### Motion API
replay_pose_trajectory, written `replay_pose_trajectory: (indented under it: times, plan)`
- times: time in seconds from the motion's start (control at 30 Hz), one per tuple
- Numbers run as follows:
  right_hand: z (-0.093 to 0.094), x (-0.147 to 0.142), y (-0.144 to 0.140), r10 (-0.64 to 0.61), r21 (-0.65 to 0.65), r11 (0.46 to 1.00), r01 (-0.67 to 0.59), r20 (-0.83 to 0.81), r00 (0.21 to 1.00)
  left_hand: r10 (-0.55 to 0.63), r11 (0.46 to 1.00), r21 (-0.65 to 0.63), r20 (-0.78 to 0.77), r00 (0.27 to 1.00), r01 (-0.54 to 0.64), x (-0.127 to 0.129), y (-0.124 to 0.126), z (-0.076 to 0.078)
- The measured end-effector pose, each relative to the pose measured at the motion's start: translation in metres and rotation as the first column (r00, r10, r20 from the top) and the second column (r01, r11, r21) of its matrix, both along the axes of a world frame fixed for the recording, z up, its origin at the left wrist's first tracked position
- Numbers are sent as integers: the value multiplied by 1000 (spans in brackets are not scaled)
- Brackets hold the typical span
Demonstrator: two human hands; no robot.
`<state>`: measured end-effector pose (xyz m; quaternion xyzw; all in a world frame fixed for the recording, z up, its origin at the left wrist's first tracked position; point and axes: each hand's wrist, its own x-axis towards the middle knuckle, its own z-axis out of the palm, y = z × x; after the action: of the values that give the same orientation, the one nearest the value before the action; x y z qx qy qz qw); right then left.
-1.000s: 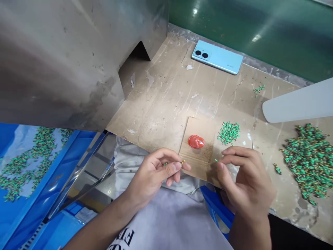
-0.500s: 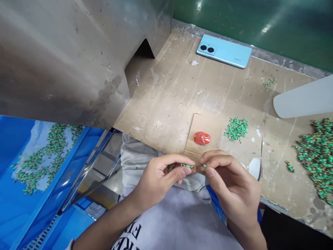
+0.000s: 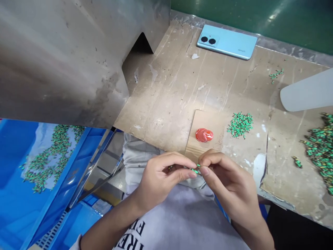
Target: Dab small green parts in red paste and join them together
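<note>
My left hand [image 3: 163, 178] pinches a small green-and-yellow piece [image 3: 194, 171] between thumb and fingertips; another bit of the same colours shows inside its curled fingers. Thumb and forefinger of my right hand [image 3: 230, 185] are closed on a tiny green piece [image 3: 198, 166], touching or almost touching the left one. Just beyond the hands, a glossy red blob [image 3: 204, 135] sits on a small cardboard sheet [image 3: 199, 119]. To its right lies a pile of tiny green pieces [image 3: 240, 125]. Larger green-and-yellow pieces [image 3: 322, 149] are heaped at the far right, one loose piece [image 3: 297, 162] beside them.
A light blue phone [image 3: 227, 41] lies at the table's back edge. At right a pale grey rounded object [image 3: 307, 92] juts in, with a few green bits [image 3: 276, 74] behind it. A metal housing [image 3: 78, 62] stands left. Below it, a blue tray [image 3: 15, 146] holds many green pieces.
My hands have come closer together, bringing the green piece in the right hand up to the piece in the left. The camera view has shifted slightly.
</note>
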<state>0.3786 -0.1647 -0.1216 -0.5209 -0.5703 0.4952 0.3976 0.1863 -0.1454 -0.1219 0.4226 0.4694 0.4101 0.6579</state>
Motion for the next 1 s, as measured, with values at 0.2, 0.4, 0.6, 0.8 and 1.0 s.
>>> replay_pose_trajectory:
  times: [0.2, 0.4, 0.6, 0.8, 1.0]
  plan:
    - [0, 3, 0, 78, -3, 997, -79, -8, 997, 35, 993, -113, 12, 999, -34, 2, -2, 0]
    - [0, 5, 4, 148, -19, 989, -148, -7, 989, -40, 999, -12, -57, 998, 39, -2, 0, 0]
    - [5, 13, 8, 222, -46, 974, -222, -9, 975, -88, 996, -6, -32, 996, 88, -5, -1, -1]
    - [9, 14, 10, 237, -27, 971, -236, 14, 971, -98, 995, -20, -7, 995, 97, -4, -2, -3]
    - [10, 15, 16, 287, 8, 958, -288, 46, 957, -87, 996, 16, 17, 996, 86, -3, -1, -4]
